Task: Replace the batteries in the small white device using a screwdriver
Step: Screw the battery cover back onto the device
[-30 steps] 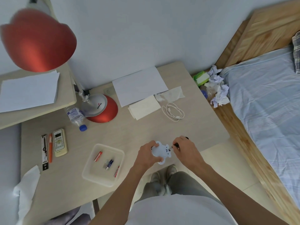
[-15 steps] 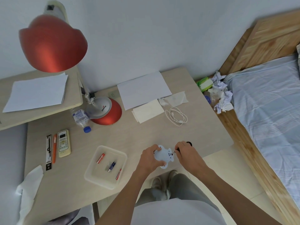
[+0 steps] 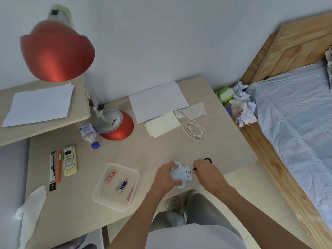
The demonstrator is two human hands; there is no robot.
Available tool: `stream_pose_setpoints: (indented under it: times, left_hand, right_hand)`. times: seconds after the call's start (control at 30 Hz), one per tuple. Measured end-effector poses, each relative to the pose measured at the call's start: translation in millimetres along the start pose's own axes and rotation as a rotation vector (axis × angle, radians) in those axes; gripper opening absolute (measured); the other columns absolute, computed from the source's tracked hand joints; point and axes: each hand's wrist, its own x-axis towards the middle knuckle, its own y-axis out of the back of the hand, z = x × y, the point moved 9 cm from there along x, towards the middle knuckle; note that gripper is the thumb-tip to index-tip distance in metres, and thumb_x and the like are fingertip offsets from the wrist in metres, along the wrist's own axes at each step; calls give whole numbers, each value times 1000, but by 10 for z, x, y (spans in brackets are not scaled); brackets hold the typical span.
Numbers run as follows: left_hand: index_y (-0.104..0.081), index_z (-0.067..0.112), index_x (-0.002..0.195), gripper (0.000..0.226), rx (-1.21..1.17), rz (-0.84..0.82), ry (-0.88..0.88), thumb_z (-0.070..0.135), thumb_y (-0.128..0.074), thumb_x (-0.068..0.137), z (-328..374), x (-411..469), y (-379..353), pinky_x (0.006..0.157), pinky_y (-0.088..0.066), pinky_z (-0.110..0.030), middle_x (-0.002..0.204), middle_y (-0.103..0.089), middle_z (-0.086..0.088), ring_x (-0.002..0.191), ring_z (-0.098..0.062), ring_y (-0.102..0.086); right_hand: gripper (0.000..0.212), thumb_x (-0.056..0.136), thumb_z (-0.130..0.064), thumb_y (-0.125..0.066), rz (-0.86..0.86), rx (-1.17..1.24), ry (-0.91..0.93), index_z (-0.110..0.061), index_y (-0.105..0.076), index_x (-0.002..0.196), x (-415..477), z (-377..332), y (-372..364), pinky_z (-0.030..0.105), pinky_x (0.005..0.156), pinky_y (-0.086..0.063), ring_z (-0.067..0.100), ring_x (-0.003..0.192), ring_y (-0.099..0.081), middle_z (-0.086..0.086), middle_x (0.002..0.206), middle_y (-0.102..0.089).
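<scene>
The small white device (image 3: 180, 174), bear-shaped, is gripped by my left hand (image 3: 164, 175) just above the desk's front edge. My right hand (image 3: 206, 170) is closed around a black-handled screwdriver (image 3: 208, 160), whose handle end shows past the knuckles; its tip meets the device's right side. To the left, a clear plastic tray (image 3: 100, 196) holds three batteries: two red ones (image 3: 110, 177) (image 3: 130, 194) and a dark blue one (image 3: 123, 185).
A red desk lamp (image 3: 115, 124), a water bottle (image 3: 89, 133), a remote (image 3: 69, 160), an orange pen (image 3: 59, 166), white paper (image 3: 158, 100) and a coiled white cable (image 3: 194, 130) lie on the desk. A bed (image 3: 296, 123) stands to the right.
The view has drifted, so everything sits slightly lower and further right in the frame. Both hands stay on the device and screwdriver in the same grip.
</scene>
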Motion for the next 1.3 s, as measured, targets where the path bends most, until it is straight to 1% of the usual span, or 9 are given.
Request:
stream_pose_setpoints:
  times: [0.27,0.4,0.57,0.8,0.87,0.97,1.03,1.13,1.3]
  left_hand:
    - [-62,34,124,71,5,8,10,41,-96,62,-23,-1,-23,87,-58,-31,124,-62,1,106,-20,-61]
    - [-63,32,125,72,-5,1,9,39,-96,61,-19,12,-48,86,-56,-29,125,-63,1,107,-19,-62]
    - [-63,31,128,73,-29,0,23,39,-94,62,-14,-11,-71,90,-56,-31,127,-62,1,110,-21,-61]
    - [-62,28,130,73,-61,14,39,33,-95,64,38,-71,-42,95,-59,-36,132,-60,-2,115,-23,-61]
    - [-61,26,132,73,-71,12,48,28,-95,67,53,-81,-54,95,-57,-34,134,-59,-3,117,-24,-60]
    - [-60,27,136,72,-67,-22,63,22,-93,72,63,-61,-93,91,-53,-27,137,-59,-5,119,-24,-59]
    - [-59,27,136,71,-24,-39,60,20,-91,73,113,-47,-102,86,-49,-21,136,-60,-6,116,-21,-60]
    - [-59,28,137,72,-3,-44,52,18,-91,73,144,-33,-124,80,-45,-17,134,-60,-5,111,-18,-58]
    - [-56,28,140,76,-49,-26,50,22,-93,74,71,-48,-143,95,-55,-27,140,-56,-6,120,-22,-58]
  right_hand:
    - [3,105,-21,-58,29,96,54,-19,-56,105,-36,-1,39,28,68,-45,19,82,-56,-3,105,-52]
    - [19,108,-34,-55,16,6,-42,-16,-55,107,45,58,-13,29,68,-44,21,80,-53,2,104,-49]
    - [5,103,-19,-59,-6,-31,-28,-18,-54,103,86,47,-77,33,70,-52,22,83,-59,-2,102,-49]
    - [14,100,-15,-66,38,97,-8,-24,-54,101,53,70,-10,41,74,-58,20,81,-58,-7,102,-48]
    - [17,100,-16,-64,41,104,-9,-28,-52,100,53,60,-31,41,73,-60,19,79,-58,-7,102,-47]
    - [4,105,-29,-56,36,74,-51,-27,-52,104,59,42,-40,38,75,-58,21,83,-59,-2,105,-53]
    - [17,106,-37,-54,21,24,-102,-20,-54,107,78,69,-41,36,74,-56,24,88,-61,1,101,-57]
    - [15,105,-28,-55,-45,-48,-124,-16,-61,110,77,81,-40,34,77,-54,23,83,-57,0,92,-56]
    - [8,105,-25,-57,24,96,-96,-21,-56,99,30,100,-41,40,82,-58,20,85,-62,-2,98,-59]
